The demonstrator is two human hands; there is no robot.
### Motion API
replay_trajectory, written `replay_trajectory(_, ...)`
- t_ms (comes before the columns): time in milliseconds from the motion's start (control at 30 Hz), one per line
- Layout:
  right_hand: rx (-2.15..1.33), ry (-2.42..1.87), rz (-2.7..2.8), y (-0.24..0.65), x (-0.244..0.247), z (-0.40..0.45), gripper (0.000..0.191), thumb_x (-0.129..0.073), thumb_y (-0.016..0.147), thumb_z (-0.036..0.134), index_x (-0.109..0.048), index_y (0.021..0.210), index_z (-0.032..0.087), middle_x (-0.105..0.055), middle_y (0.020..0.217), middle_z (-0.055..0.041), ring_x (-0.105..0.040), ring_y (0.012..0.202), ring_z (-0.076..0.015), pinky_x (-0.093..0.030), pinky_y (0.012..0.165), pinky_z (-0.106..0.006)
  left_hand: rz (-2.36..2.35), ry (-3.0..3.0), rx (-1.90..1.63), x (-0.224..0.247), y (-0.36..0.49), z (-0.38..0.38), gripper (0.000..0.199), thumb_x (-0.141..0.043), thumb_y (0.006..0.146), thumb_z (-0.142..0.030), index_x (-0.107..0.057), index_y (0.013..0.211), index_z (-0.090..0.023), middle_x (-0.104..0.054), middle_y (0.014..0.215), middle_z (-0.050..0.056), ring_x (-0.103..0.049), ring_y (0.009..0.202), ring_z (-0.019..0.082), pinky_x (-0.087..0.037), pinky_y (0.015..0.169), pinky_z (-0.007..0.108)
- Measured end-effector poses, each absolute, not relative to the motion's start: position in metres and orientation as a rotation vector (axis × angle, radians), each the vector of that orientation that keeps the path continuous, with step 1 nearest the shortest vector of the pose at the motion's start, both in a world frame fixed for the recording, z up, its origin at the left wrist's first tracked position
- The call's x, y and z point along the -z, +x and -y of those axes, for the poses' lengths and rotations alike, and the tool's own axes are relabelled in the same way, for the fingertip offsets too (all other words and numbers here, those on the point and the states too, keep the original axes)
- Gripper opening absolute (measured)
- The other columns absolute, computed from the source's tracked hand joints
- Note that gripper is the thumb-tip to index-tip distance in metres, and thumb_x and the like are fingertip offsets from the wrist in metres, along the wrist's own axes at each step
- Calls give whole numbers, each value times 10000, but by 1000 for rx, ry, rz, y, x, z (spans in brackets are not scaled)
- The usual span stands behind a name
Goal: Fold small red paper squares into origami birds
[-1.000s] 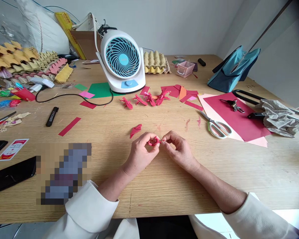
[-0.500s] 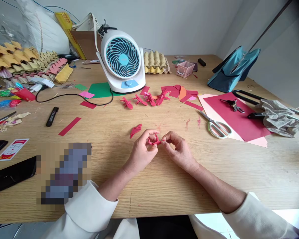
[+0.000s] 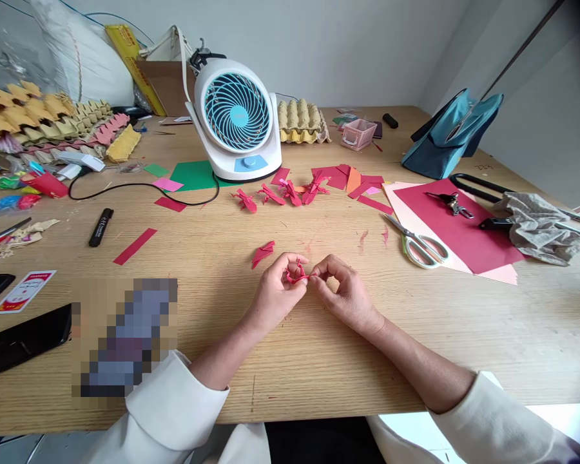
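A small folded red paper piece (image 3: 297, 278) is between my two hands, just above the wooden table. My left hand (image 3: 276, 290) pinches its left part between thumb and fingers. At its right tip, my right hand (image 3: 342, 290) has thumb and forefinger pressed together on the paper. Another folded red piece (image 3: 263, 254) lies on the table just beyond my left hand. Several folded red paper figures (image 3: 294, 192) stand in a row farther back, in front of the fan.
A white fan (image 3: 239, 116) stands at the back. Scissors (image 3: 423, 250) and a red sheet (image 3: 464, 232) with keys lie to the right. On the left are a black marker (image 3: 101, 227), a red strip (image 3: 135, 246) and a black phone (image 3: 24, 341).
Both hands still hold the folded red paper. The fingers of my right hand have shifted slightly left along its tip, and the paper has turned a little.
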State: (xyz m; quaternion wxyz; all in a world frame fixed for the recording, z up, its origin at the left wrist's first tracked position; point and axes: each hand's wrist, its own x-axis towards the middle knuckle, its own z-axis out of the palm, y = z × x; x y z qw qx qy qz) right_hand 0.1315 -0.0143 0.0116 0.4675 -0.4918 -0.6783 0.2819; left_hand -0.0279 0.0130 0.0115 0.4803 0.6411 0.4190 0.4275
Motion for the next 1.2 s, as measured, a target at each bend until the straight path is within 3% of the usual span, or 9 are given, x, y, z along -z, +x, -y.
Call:
replay_trajectory(267, -739, -1204, 1620, 137, -8, 11, 97, -549, 909, 207, -606, 832, 199, -624, 812, -32, -587, 743, -156, -478, 699, -303, -971, 1457, -1046, -8, -29, -16, 302, -614, 735, -106, -602, 1027, -182, -606, 809, 5, -595, 774, 122, -510, 726, 234)
replay_trajectory(400, -762, -1147, 1603, 139, -7, 10, 111, -552, 897, 172, -601, 992, 203, -626, 887, -37, -588, 774, -156, -499, 737, -318, -954, 1369, -1036, -15, -29, -15, 281, -651, 741, -166, -608, 1019, -169, -632, 824, 18, -613, 792, 131, -525, 750, 256)
replay_trajectory(833, -329, -990, 1976, 147, -14, 11, 186, -538, 928, 135, -638, 1046, 238, -547, 922, -69, -565, 859, -196, -495, 729, -346, -946, 1280, -952, -23, -31, -15, 266, -647, 740, -178, -603, 1000, -142, -577, 713, -26, -562, 619, 88, -482, 576, 213)
replay_trajectory(1033, -92, -956, 2211, 155, -15, 10, 209, -521, 957, 167, -640, 1118, 228, -613, 984, -98, -586, 877, -208, -477, 748, -358, -922, 1297, -880, -23, -33, -17, 302, -639, 726, -176, -620, 1026, -149, -585, 730, -15, -567, 641, 99, -468, 551, 209)
replay_trajectory(1200, 106, -864, 2326, 160, -21, 7, 165, -513, 965, 148, -644, 1057, 191, -673, 956, -90, -596, 839, -200, -459, 749, -358, -908, 1269, -824, -26, -34, -17, 321, -647, 730, -208, -626, 1043, -139, -558, 727, -14, -592, 681, 117, -468, 542, 205)
